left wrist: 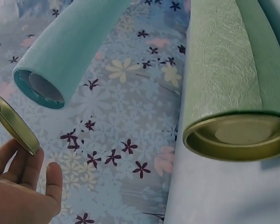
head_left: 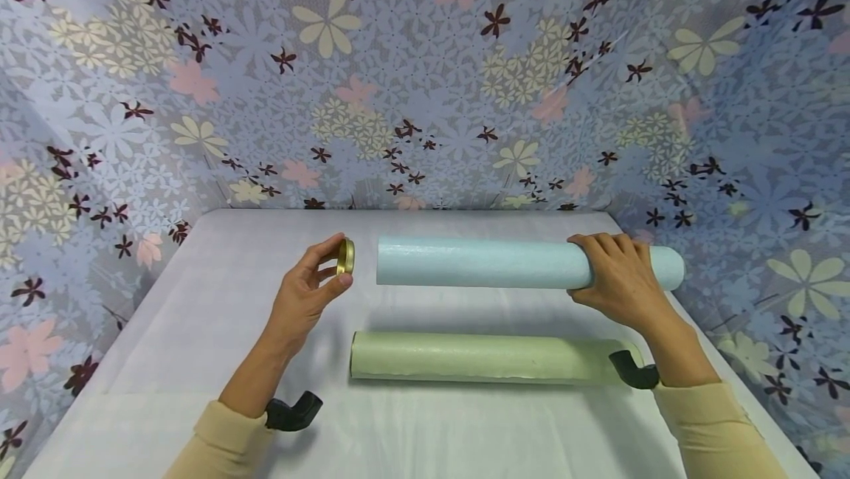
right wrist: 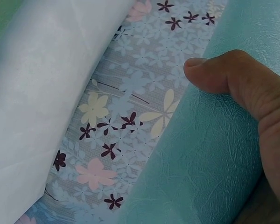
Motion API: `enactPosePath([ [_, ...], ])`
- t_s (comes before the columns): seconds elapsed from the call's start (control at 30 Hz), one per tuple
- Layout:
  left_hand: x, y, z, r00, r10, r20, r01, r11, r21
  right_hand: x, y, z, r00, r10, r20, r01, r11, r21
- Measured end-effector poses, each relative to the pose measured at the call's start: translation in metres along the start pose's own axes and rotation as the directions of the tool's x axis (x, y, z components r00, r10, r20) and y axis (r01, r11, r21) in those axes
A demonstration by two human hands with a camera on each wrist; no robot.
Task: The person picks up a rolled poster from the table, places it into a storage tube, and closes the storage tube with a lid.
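In the head view my left hand (head_left: 302, 298) pinches a round gold lid (head_left: 345, 257) by its edge, thumb below and fingers above. My right hand (head_left: 619, 276) grips a light blue cardboard tube (head_left: 478, 263) near its right end, holding it level above the table. The lid stands on edge a short gap to the left of the tube's left end. From the left wrist view, that end of the blue tube (left wrist: 70, 53) is uncovered and hollow. The right thumb (right wrist: 219, 74) lies along the tube's textured surface in the right wrist view.
A pale green tube (head_left: 491, 358) lies on the white-covered table (head_left: 412, 427), nearer to me than the blue one. Its left end carries a gold cap (left wrist: 238, 137). Flowered cloth (head_left: 425, 80) hangs behind and at both sides. Black wrist mounts (head_left: 292, 412) stick out from both sleeves.
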State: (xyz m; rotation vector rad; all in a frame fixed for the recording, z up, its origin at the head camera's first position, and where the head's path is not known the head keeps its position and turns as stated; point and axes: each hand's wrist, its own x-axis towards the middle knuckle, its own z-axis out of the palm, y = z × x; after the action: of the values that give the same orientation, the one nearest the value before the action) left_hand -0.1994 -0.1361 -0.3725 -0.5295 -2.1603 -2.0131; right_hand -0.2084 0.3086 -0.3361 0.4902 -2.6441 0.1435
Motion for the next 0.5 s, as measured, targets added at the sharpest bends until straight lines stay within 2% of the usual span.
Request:
enactPosePath([
  [0.5,0.006,0.003,0.013,0.999,-0.043,0.032,0.047,0.992,-0.114,-0.001,-0.001,-0.001,1.0,-0.005,-0.009,0.005,1.0,-0.001],
])
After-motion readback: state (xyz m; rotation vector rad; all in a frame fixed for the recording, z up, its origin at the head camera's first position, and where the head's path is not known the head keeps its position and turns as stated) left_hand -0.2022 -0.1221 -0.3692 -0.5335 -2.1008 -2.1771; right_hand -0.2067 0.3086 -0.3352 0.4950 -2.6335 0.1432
